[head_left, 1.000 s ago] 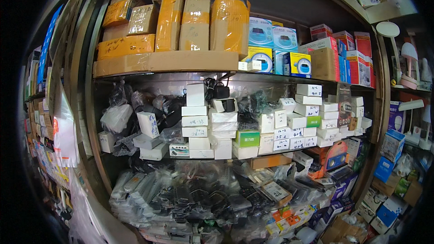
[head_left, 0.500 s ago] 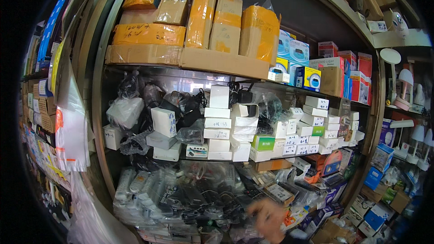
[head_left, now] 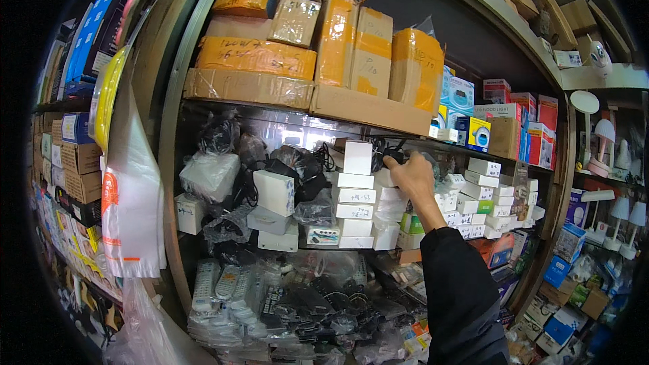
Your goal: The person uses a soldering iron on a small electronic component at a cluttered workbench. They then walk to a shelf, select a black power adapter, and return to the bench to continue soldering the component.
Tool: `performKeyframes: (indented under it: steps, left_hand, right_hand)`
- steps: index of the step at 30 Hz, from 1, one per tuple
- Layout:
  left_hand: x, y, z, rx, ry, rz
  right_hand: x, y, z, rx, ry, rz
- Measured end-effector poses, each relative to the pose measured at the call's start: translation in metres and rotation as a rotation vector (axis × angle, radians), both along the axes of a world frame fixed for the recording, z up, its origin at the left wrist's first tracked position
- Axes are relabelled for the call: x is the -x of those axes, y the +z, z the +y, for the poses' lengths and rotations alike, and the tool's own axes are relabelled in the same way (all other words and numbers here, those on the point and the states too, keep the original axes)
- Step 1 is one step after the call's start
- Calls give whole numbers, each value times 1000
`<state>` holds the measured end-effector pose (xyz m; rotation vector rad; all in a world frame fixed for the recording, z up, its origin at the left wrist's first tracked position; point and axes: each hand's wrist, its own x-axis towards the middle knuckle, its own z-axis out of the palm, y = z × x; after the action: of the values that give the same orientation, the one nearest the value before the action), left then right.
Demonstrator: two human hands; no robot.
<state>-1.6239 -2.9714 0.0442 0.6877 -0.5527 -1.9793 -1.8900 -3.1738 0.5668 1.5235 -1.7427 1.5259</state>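
Observation:
My right hand [head_left: 414, 174] reaches up from the lower right in a dark sleeve [head_left: 462, 297]. It is at the middle shelf, above a stack of white boxes [head_left: 387, 220]. My thumb points left and stands apart from the other fingers, whose tips are partly hidden. Beside the fingertips lies a black adapter [head_left: 397, 156] with a cable; whether I touch it is unclear. Just left rises a taller column of small white boxes [head_left: 356, 196]. To the right of my wrist are more stacked white boxes [head_left: 481, 179]. My left hand is out of view.
Taped cardboard boxes [head_left: 257, 61] fill the upper shelf. Below lie bagged remote controls [head_left: 230, 282]. Plastic bags [head_left: 132, 209] hang at the left post. Desk lamps [head_left: 602, 138] stand on the right shelves.
My right hand has risen from low in front of the bagged goods to the white boxes on the middle shelf. The view has shifted, moving the shelves slightly right and down.

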Motion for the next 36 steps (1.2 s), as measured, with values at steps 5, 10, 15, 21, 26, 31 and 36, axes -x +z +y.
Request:
performKeyframes:
  steps: [5,10,15,21,26,31,36]
  left_hand:
    - [-5,5,0,-92,57,-33]
    - [-1,-17,-3,-173,49,-69]
    - [4,-21,-1,-146,61,-157]
    - [27,15,-12,125,219,-372]
    - [29,97,-25,460,-176,-174]
    - [77,192,-12,596,-38,-85]
    - [118,243,-7,737,21,-83]
  right_hand:
    - [1,-3,0,194,-13,8]
    - [14,-21,20,444,111,29]
    - [29,-39,61,428,298,-163]
    - [30,-93,127,347,636,-439]
    - [25,-144,167,169,812,-700]
    - [29,-184,187,136,931,-814]
    - [34,-209,201,86,913,-896]
